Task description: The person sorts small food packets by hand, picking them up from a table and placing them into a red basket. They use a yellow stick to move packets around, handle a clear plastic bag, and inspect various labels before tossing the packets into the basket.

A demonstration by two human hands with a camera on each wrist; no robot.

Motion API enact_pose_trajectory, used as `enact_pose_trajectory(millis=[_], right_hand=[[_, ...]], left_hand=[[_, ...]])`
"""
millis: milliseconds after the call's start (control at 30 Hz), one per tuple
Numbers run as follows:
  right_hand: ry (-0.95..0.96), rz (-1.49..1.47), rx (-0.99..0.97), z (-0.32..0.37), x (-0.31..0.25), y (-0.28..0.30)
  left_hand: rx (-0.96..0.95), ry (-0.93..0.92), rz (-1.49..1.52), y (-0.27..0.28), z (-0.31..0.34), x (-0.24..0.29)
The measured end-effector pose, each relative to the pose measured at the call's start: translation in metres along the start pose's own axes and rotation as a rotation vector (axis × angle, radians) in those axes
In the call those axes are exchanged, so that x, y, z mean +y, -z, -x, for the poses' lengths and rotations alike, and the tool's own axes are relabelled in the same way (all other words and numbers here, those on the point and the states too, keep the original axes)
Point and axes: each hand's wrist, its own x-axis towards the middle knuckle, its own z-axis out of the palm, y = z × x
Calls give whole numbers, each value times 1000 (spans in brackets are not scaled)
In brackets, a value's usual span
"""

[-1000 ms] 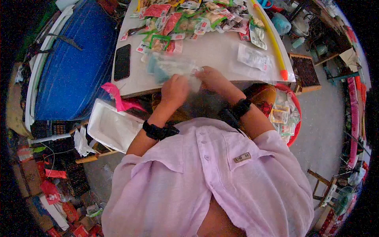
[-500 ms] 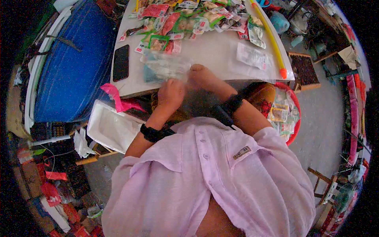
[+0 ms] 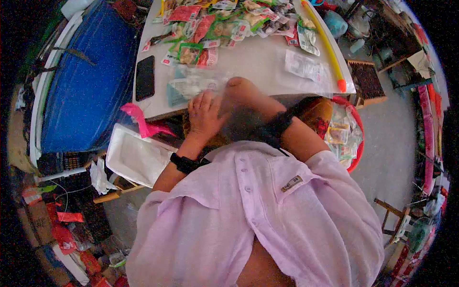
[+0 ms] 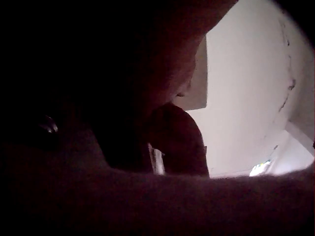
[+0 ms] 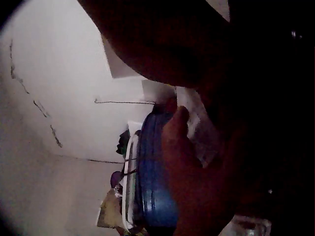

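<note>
My left hand lies at the table's near edge with its fingers spread, their tips at the lower edge of a clear and teal plastic packet. Just right of it, my right hand is blurred, its fingers curled. In the right wrist view, translucent plastic shows between the dark fingers and thumb of a hand; its lower part is hidden. The left wrist view is mostly dark, with part of a hand against a pale wall. Another clear packet lies flat on the table's right side.
Food packets cover the back of the table. A black phone lies at the left edge, a yellow tube along the right. Below are a white foam box and a red basket of packets.
My left hand's curled fingers have spread out, and it has moved slightly left and down. The teal packet has shifted left and lies flatter. My right hand has shifted slightly left.
</note>
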Motion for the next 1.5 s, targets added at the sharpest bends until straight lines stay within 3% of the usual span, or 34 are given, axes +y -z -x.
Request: enact_pose_trajectory(millis=[100, 167, 233, 333, 400, 433, 533, 633, 733, 833, 933, 1000, 1067, 1133, 1200, 1267, 1367, 1500], right_hand=[[244, 198, 137, 5, 3, 13], [-289, -526, 91, 7, 3, 10], [-615, -908, 72, 9, 3, 15], [-746, -966, 124, 7, -23, 57], [-775, -984, 204, 7, -30, 74], [-745, -973, 236, 8, -28, 80], [-649, -934, 339, 11, -27, 97], [-545, -834, 462, 14, -39, 122], [-261, -504, 594, 17, -53, 138], [24, -42, 579, 18, -78, 153], [-2, 158, 326, 23, -107, 160], [-48, 174, 101, 24, -111, 156], [-100, 195, 18, 37, -122, 158], [-50, 237, 71, 48, -127, 152], [-31, 233, 134, 55, -124, 144], [-56, 185, 206, 61, -120, 136], [-152, 48, 166, 74, -121, 143], [-199, 74, 298, 117, -110, 178]], left_hand=[[23, -51, -64, -12, 4, -8], [54, -80, -63, -18, 2, -14], [103, -116, -42, -20, -3, -21], [89, -94, 37, 6, -18, -29], [241, -31, 228, 29, -30, -34], [317, 1, 323, 41, -35, -36], [230, 436, 786, 78, -51, -45], [204, 628, 1228, 111, -68, -42], [61, 586, 1460, 114, -69, -37], [-35, 588, 1374, 113, -69, -13], [-38, 312, 958, 122, -75, 15], [-79, 319, 1038, 118, -66, 21], [-157, 325, 1125, 107, -65, 28], [-190, 420, 1191, 103, -63, 35], [-212, 399, 1182, 95, -60, 34], [-236, 285, 1147, 84, -57, 32], [-294, 222, 1201, 91, -64, 45], [-325, 369, 1472, 71, -59, 23]])
